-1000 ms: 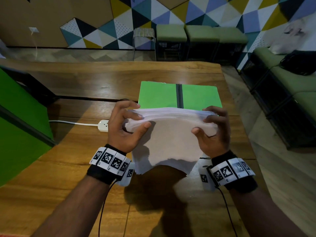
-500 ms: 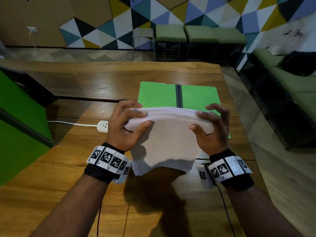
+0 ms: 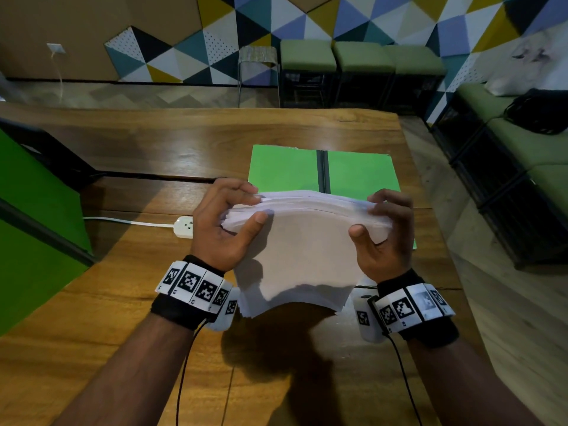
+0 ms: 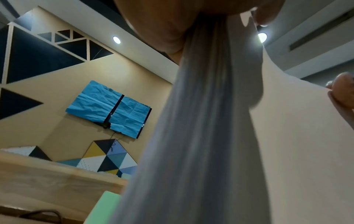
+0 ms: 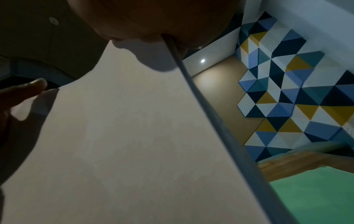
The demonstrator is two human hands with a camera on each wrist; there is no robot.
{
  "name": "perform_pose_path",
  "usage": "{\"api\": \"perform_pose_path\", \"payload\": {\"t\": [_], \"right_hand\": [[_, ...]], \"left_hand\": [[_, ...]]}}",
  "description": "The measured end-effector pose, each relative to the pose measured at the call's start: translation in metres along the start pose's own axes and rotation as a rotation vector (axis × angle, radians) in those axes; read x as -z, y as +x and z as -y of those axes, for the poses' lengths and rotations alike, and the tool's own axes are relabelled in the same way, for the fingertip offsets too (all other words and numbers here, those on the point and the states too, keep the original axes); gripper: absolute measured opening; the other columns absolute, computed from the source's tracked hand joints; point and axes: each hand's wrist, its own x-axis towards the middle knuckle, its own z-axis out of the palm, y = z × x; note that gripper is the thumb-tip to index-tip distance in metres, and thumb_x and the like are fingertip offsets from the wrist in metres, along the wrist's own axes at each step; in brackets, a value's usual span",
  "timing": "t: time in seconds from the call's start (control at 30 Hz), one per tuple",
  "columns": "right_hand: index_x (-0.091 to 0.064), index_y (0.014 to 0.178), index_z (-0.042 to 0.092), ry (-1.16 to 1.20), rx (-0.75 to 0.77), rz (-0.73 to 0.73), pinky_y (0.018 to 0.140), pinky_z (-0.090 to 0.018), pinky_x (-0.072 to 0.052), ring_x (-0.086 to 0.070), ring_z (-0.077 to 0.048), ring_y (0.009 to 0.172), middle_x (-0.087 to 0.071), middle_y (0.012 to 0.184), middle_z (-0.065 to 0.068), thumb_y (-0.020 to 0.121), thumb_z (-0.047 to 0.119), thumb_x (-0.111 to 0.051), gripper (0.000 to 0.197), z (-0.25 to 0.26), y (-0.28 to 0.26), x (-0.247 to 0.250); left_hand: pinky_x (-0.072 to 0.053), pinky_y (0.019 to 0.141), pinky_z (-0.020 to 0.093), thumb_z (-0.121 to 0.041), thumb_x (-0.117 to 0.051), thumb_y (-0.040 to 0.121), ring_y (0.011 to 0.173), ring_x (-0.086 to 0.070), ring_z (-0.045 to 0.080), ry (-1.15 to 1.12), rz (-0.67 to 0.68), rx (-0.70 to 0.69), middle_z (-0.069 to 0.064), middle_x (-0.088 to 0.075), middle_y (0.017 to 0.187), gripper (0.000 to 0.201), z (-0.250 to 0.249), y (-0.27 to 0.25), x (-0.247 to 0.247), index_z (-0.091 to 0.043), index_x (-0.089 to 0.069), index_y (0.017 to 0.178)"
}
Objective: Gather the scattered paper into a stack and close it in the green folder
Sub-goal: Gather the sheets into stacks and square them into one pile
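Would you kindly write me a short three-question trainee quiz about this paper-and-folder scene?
1. True or false: the folder lies open on the table.
2. Which hands grip the stack? A left hand only; B right hand only; C both.
3. Fill in: the socket lies to the stack's ____.

Key: 1 true; 2 C; 3 left.
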Motion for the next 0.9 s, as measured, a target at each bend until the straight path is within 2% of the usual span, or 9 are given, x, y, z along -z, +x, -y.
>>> {"api": "perform_pose_path", "payload": {"t": [0.07, 0.17, 0.23, 0.3, 0.37, 0.43, 0.6, 0.73, 0.9], "right_hand": [[-0.047, 0.103, 0.006, -0.038, 0.009, 0.025, 0.08, -0.01, -0.038, -0.045, 0.002, 0.1, -0.04, 0.105, 0.011, 0.09, 0.038, -0.055, 0.035, 0.005, 0.003, -0.004], [-0.052, 0.102, 0.011, -0.103, 0.012, 0.06, 0.067, -0.008, -0.037, -0.043, -0.004, 0.085, -0.04, 0.098, -0.005, 0.09, 0.039, -0.057, 0.031, 0.005, 0.005, -0.008], [-0.051, 0.1, 0.011, -0.119, 0.013, 0.063, 0.069, -0.004, -0.037, -0.042, -0.005, 0.084, -0.039, 0.097, -0.009, 0.089, 0.038, -0.059, 0.031, 0.003, 0.006, -0.009], [-0.051, 0.098, 0.01, -0.121, 0.015, 0.059, 0.075, -0.001, -0.036, -0.042, 0.0, 0.086, -0.04, 0.097, -0.009, 0.088, 0.037, -0.06, 0.031, -0.001, 0.008, -0.007], [-0.05, 0.097, 0.01, -0.125, 0.027, 0.056, 0.077, -0.002, -0.036, -0.043, 0.004, 0.094, -0.039, 0.099, -0.001, 0.087, 0.036, -0.062, 0.031, -0.005, 0.009, -0.003], [-0.05, 0.098, 0.01, -0.129, 0.043, 0.055, 0.079, -0.004, -0.037, -0.046, -0.001, 0.095, -0.037, 0.104, 0.004, 0.087, 0.036, -0.062, 0.031, -0.006, 0.009, -0.001], [-0.049, 0.096, 0.01, -0.104, 0.023, 0.007, 0.083, -0.012, -0.039, -0.046, 0.0, 0.107, -0.042, 0.104, -0.008, 0.088, 0.031, -0.06, 0.026, -0.005, 0.008, -0.004], [-0.047, 0.091, 0.009, -0.057, -0.034, 0.021, 0.088, -0.021, -0.038, -0.047, -0.003, 0.108, -0.044, 0.103, -0.006, 0.086, 0.018, -0.054, 0.012, 0.002, 0.008, -0.006], [-0.048, 0.099, 0.007, -0.007, -0.02, 0.089, 0.086, -0.021, -0.041, -0.048, -0.003, 0.108, -0.048, 0.102, -0.014, 0.094, 0.023, -0.049, 0.017, -0.001, 0.009, -0.003]], "left_hand": [[-0.044, 0.083, 0.026, -0.038, -0.06, 0.089, 0.09, -0.061, 0.026, -0.016, -0.014, 0.038, 0.013, -0.061, 0.096, 0.031, -0.004, 0.001, -0.003, -0.008, -0.06, 0.087], [-0.044, 0.083, 0.024, -0.035, -0.061, 0.088, 0.093, -0.06, 0.02, -0.019, 0.01, 0.055, 0.01, -0.06, 0.097, 0.026, -0.004, 0.002, -0.004, -0.009, -0.06, 0.089], [-0.045, 0.084, 0.021, -0.031, -0.064, 0.087, 0.096, -0.059, 0.015, -0.008, 0.037, 0.036, 0.012, -0.061, 0.099, 0.021, 0.0, 0.002, -0.001, -0.011, -0.061, 0.094], [-0.046, 0.084, 0.022, -0.028, -0.066, 0.087, 0.096, -0.06, 0.013, 0.027, 0.055, 0.002, 0.013, -0.062, 0.099, 0.022, 0.006, 0.002, 0.003, -0.013, -0.061, 0.102], [-0.047, 0.084, 0.026, -0.024, -0.069, 0.085, 0.092, -0.062, 0.021, 0.046, 0.071, -0.039, 0.016, -0.064, 0.098, 0.021, 0.011, 0.002, 0.007, -0.014, -0.063, 0.102], [-0.047, 0.085, 0.026, -0.02, -0.07, 0.082, 0.091, -0.063, 0.025, 0.058, 0.079, -0.081, 0.017, -0.063, 0.098, 0.023, 0.013, 0.002, 0.008, -0.013, -0.062, 0.103], [-0.045, 0.087, 0.026, -0.026, -0.067, 0.085, 0.095, -0.061, 0.025, 0.054, 0.118, -0.128, 0.019, -0.06, 0.099, 0.024, 0.013, 0.0, 0.007, -0.014, -0.059, 0.104], [-0.041, 0.089, 0.02, -0.029, -0.061, 0.089, 0.099, -0.059, 0.02, 0.057, 0.124, -0.099, 0.017, -0.059, 0.102, 0.019, 0.014, 0.0, 0.009, -0.013, -0.061, 0.1], [-0.042, 0.089, 0.023, -0.028, -0.059, 0.092, 0.097, -0.06, 0.019, 0.016, 0.106, -0.065, 0.012, -0.06, 0.1, 0.015, 0.016, 0.001, 0.012, -0.014, -0.06, 0.097]]}}
